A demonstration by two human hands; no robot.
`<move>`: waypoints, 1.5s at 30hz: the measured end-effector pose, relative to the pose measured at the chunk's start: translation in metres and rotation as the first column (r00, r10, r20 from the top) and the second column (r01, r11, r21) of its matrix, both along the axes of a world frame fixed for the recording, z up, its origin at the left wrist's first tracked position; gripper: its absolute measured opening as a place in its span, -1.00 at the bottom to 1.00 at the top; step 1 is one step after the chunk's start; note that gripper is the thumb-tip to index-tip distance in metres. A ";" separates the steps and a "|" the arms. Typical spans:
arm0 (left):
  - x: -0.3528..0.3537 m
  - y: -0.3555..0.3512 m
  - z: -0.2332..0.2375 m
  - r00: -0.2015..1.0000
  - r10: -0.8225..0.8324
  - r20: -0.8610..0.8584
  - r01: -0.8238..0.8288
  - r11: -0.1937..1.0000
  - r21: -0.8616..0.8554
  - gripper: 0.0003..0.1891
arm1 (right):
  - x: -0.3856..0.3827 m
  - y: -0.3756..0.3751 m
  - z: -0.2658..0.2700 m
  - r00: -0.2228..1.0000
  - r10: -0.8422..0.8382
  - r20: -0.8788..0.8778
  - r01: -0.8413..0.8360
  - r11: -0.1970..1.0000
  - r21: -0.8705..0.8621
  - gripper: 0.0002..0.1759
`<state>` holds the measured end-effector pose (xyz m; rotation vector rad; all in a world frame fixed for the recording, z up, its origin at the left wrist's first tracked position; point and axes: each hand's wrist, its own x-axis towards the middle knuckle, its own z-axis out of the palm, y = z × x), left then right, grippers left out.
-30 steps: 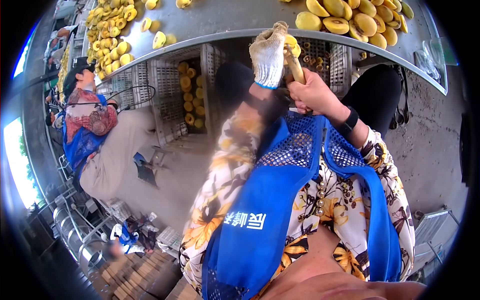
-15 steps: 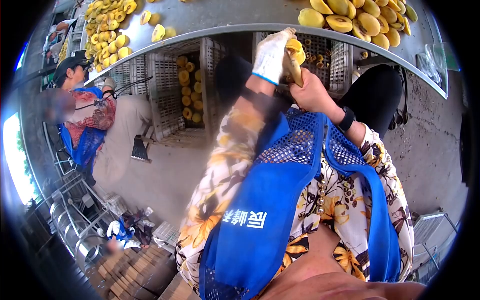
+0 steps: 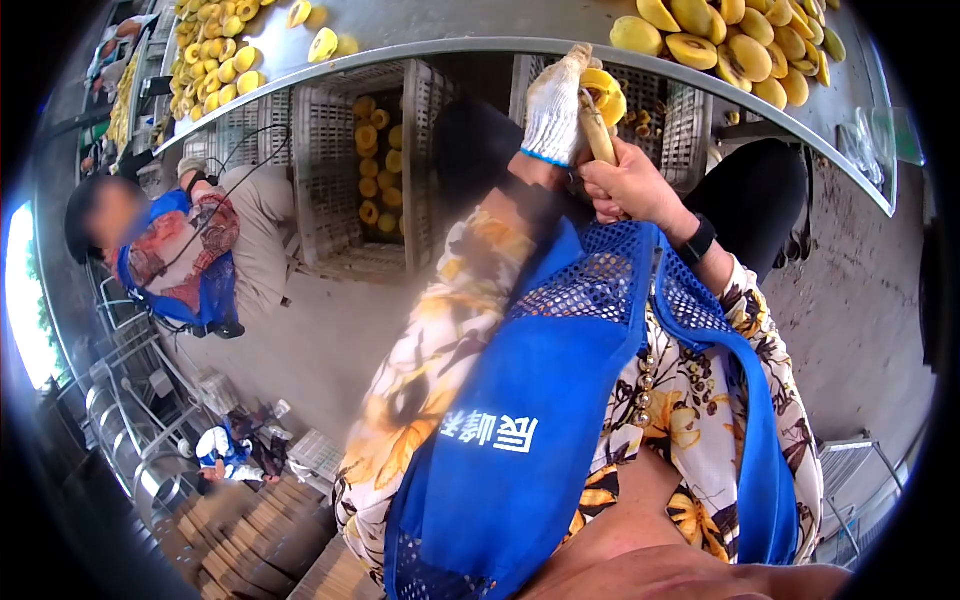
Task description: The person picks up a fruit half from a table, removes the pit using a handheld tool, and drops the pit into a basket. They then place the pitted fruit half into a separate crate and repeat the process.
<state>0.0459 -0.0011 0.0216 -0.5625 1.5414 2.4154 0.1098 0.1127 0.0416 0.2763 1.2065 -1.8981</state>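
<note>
My left hand [image 3: 555, 108], in a white knitted glove with a blue cuff, is closed around a yellow peach half [image 3: 604, 92] just below the table's edge. My bare right hand [image 3: 638, 182], a dark watch on its wrist, grips a tool with a pale wooden handle [image 3: 598, 132]. The tool's upper end meets the fruit beside the glove; its working tip cannot be made out. Under both hands stands a plastic crate [image 3: 688, 135] with small brown and yellow pieces in it.
The metal table [image 3: 480, 28] carries peach halves [image 3: 215, 55] on the left and a pile of peaches [image 3: 740, 45] on the right. Left of my knees, a crate [image 3: 425, 110] holds peach halves. A co-worker [image 3: 190, 240] sits at the left. Stacked cardboard [image 3: 260, 540] lies lower left.
My right hand and the tool's handle have shifted slightly right and down, and the handle stands more upright. The peach half shows more of its face. The co-worker's head and body have moved.
</note>
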 end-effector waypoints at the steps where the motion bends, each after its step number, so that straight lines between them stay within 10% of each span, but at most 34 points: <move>1: -0.003 -0.001 -0.011 0.998 0.013 0.056 -0.018 0.995 0.098 -0.70 | 0.001 -0.002 -0.002 1.000 -0.018 -0.007 0.018 1.000 -0.007 -0.84; 7: 0.001 -0.012 -0.032 0.988 -0.003 0.157 -0.039 0.963 0.267 -0.67 | 0.011 -0.016 -0.037 0.912 -0.035 -0.408 0.151 0.955 0.255 -0.82; 10: -0.006 -0.021 -0.040 0.913 0.113 0.391 -0.286 0.863 0.417 -0.62 | 0.011 -0.025 -0.033 0.628 -0.061 -0.776 0.500 0.795 0.342 -0.85; 13: 0.002 -0.041 -0.054 0.992 -0.015 -0.123 0.015 1.000 0.004 -0.59 | -0.004 -0.012 -0.037 0.605 0.089 -0.791 0.520 0.709 0.477 -0.80; 14: 0.004 -0.045 -0.054 0.970 0.042 0.241 -0.083 0.983 0.162 -0.58 | -0.005 -0.009 -0.042 0.623 0.151 -0.767 0.494 0.684 0.537 -0.74; 20: 0.016 -0.034 -0.019 0.950 0.051 -0.309 -0.119 0.972 -0.205 -0.60 | -0.025 -0.011 -0.008 0.551 0.082 -0.830 0.629 0.612 0.478 -0.69; 26: 0.022 -0.017 -0.016 0.800 -0.337 -0.497 -0.278 0.525 -0.804 -0.74 | -0.034 -0.012 -0.028 0.525 0.207 -0.826 0.629 0.560 0.540 -0.77; 31: 0.029 -0.010 0.008 0.903 -0.270 -0.335 -0.104 0.618 -0.779 -0.76 | -0.037 -0.012 -0.033 0.405 0.284 -0.869 0.663 0.564 0.493 -0.81; 34: 0.030 -0.043 0.002 0.931 0.225 -0.288 -0.281 0.944 -0.171 -0.77 | -0.029 -0.014 -0.031 0.345 0.327 -0.879 0.636 0.607 0.476 -0.82; 35: 0.023 -0.065 0.014 0.920 0.385 -0.076 -0.392 0.905 -0.165 -0.79 | -0.028 -0.012 -0.028 0.413 0.346 -0.842 0.616 0.575 0.539 -0.81; 37: 0.017 -0.119 0.019 0.918 0.307 -0.249 -0.386 0.832 -0.399 -0.77 | -0.029 -0.004 -0.030 0.485 0.412 -0.772 0.557 0.535 0.635 -0.77; 38: 0.005 -0.172 -0.002 0.970 0.122 -0.210 -0.243 0.484 -0.841 -0.67 | -0.031 0.004 -0.039 0.491 0.458 -0.741 0.523 0.525 0.671 -0.75; 39: 0.005 -0.160 0.050 0.989 0.007 -0.148 -0.145 -0.153 -0.978 -0.57 | -0.031 0.009 -0.048 0.497 0.504 -0.707 0.486 0.514 0.707 -0.73; 45: -0.114 -0.071 0.066 0.739 -0.500 -0.451 -0.506 0.031 -0.862 -0.57 | -0.022 0.018 -0.069 0.557 0.477 -0.680 0.422 0.543 0.726 -0.74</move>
